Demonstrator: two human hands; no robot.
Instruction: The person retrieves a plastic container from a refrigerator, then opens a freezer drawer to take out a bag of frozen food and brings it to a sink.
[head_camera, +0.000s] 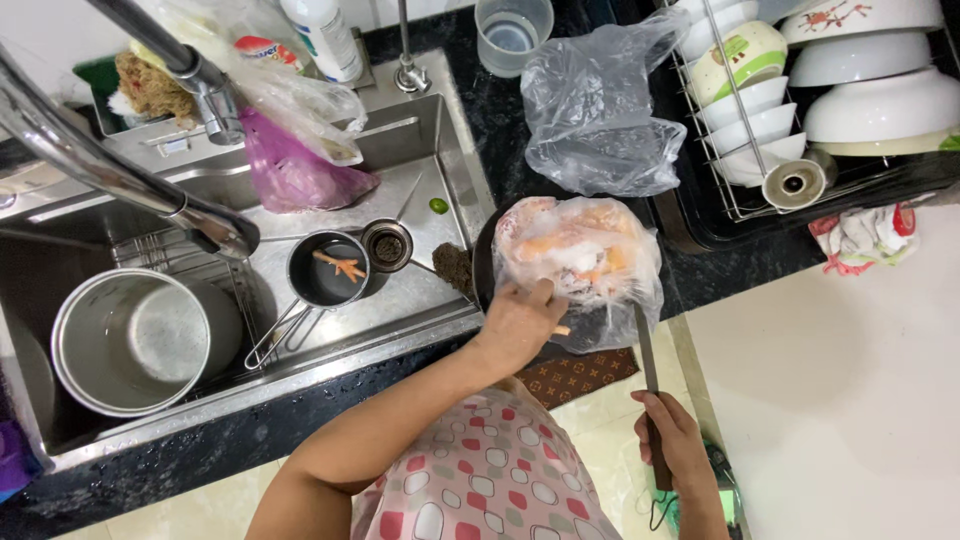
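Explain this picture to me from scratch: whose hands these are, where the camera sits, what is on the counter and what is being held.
There is no machine here. One camera, worn on a person's head, looks straight down, so the two arms reaching up from the bottom edge are that person's own.

The left hand rests on a clear plastic bag holding pale and orange food; I cannot tell what food. The bag seems to sit on a dark round board or pan on the black counter. The right hand grips the handle of a knife, whose blade points up toward the bag.

To the left is a steel sink with a large pot, a small pan holding orange scraps, and a purple bag. To the right, a dish rack holds white bowls. An empty clear bag lies behind.
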